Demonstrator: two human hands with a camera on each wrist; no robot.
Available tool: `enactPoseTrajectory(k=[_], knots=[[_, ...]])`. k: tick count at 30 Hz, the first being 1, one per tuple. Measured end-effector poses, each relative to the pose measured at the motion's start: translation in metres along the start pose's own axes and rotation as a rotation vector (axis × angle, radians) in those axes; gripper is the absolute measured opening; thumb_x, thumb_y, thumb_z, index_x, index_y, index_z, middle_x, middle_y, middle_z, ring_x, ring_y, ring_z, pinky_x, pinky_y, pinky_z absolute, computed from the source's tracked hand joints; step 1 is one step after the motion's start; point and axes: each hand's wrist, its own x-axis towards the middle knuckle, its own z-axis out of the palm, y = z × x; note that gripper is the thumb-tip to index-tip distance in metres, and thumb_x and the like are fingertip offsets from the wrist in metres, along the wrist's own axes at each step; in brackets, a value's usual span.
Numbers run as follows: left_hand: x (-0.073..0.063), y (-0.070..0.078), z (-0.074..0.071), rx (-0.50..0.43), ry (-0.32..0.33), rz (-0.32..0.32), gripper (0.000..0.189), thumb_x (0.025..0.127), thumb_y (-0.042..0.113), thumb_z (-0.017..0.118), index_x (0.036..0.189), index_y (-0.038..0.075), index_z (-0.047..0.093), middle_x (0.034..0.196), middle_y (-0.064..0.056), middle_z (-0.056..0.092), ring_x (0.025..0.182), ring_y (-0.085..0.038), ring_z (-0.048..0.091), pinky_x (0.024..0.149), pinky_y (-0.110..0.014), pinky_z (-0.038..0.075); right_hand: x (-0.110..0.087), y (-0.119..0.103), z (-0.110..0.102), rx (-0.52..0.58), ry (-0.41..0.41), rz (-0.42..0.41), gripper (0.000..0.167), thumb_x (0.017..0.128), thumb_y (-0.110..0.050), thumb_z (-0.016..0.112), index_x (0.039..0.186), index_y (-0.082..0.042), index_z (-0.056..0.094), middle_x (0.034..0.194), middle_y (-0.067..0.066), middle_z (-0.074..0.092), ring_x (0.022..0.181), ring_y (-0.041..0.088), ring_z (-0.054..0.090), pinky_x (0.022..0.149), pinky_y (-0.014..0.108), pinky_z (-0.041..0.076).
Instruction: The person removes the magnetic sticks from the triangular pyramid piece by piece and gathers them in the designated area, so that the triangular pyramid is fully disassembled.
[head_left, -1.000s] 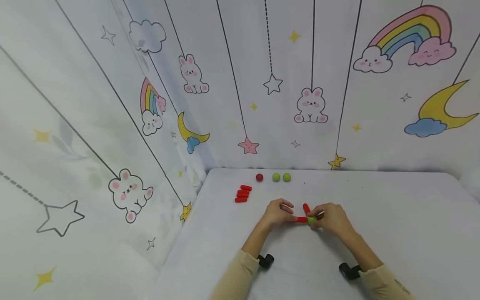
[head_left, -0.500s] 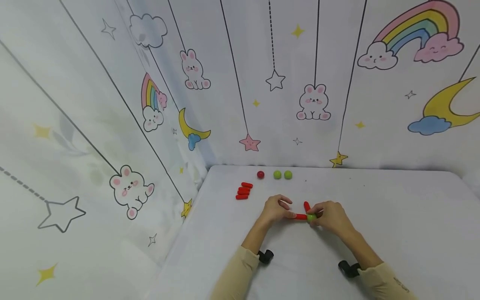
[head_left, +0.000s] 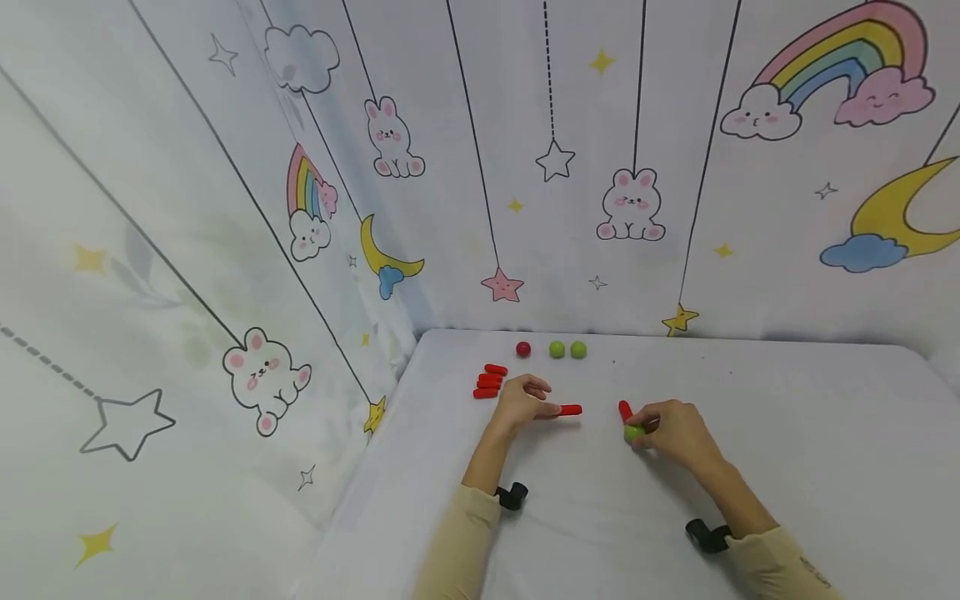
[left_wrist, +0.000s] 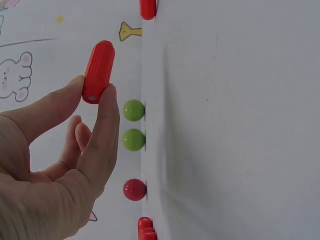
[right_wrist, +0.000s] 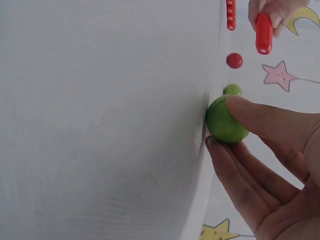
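Note:
My left hand [head_left: 521, 402] pinches a red ribbed stick [left_wrist: 99, 71] between thumb and fingertips, a little off the table. In the head view that stick points right, toward my other hand. My right hand [head_left: 678, 435] pinches a green ball [right_wrist: 226, 120] between thumb and fingers, low at the tabletop. A second red stick [head_left: 626, 411] reaches up and back from the ball; the head view does not settle whether the two are joined. A gap of bare table separates the left hand's stick from the ball.
Several red sticks [head_left: 488, 383] lie stacked side by side at the back left of the white table [head_left: 810, 450]. Along the back edge stand a red ball [head_left: 523, 349] and two green balls, one left [head_left: 557, 349], one right [head_left: 578, 350]. A patterned curtain [head_left: 450, 167] hangs behind.
My left hand has drawn its red stick leftward and slightly back, away from the green ball its end was touching. The right hand keeps its pinch on the ball, nearly in place.

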Motion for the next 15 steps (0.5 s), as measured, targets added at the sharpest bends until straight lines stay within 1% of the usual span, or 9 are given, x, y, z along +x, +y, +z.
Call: enactPoseTrajectory(k=[4,7,9,13,15], knots=[[0.002,-0.001,-0.014,0.019,-0.011,0.001,0.033,0.08,0.003,0.089,0.108,0.008,0.073,0.103,-0.009,0.066,0.088,-0.021,0.066,0.076,-0.028,0.06,0.0,0.0,0.0,0.015,-0.004,-0.003,0.024,0.076,-0.006,0.091,0.097,-0.013,0.083,0.096,0.004,0.076,0.087,0.022,0.071,0.07,0.035,0.058],[0.003,0.0,-0.027,0.025,-0.013,-0.001,0.036,0.079,0.003,0.089,0.111,0.007,0.073,0.105,-0.011,0.067,0.088,-0.021,0.067,0.077,-0.029,0.06,-0.001,0.0,0.0,0.013,-0.003,-0.02,0.024,0.076,-0.005,0.091,0.097,-0.013,0.083,0.1,0.007,0.077,0.087,0.024,0.073,0.068,0.035,0.058],[0.004,0.0,-0.036,0.003,-0.022,-0.004,0.039,0.079,0.001,0.089,0.115,0.004,0.072,0.109,-0.014,0.066,0.086,-0.022,0.071,0.078,-0.03,0.061,-0.002,0.0,0.0,0.0,0.003,-0.029,0.024,0.076,-0.005,0.091,0.097,-0.014,0.083,0.102,0.008,0.077,0.087,0.024,0.073,0.067,0.035,0.058],[0.005,0.001,-0.051,-0.026,-0.027,0.011,0.046,0.079,-0.004,0.087,0.121,-0.003,0.068,0.116,-0.021,0.065,0.086,-0.024,0.073,0.078,-0.032,0.062,-0.003,-0.001,0.0,-0.022,0.011,-0.035,0.024,0.076,-0.006,0.091,0.098,-0.015,0.083,0.102,0.008,0.078,0.087,0.024,0.074,0.066,0.035,0.056],[0.005,0.001,-0.057,-0.014,-0.02,0.021,0.048,0.08,-0.004,0.087,0.124,-0.005,0.067,0.118,-0.023,0.064,0.088,-0.024,0.072,0.079,-0.031,0.062,-0.004,-0.002,0.0,-0.026,0.014,-0.026,0.025,0.076,-0.007,0.09,0.098,-0.015,0.083,0.102,0.007,0.078,0.087,0.023,0.074,0.066,0.034,0.056]])
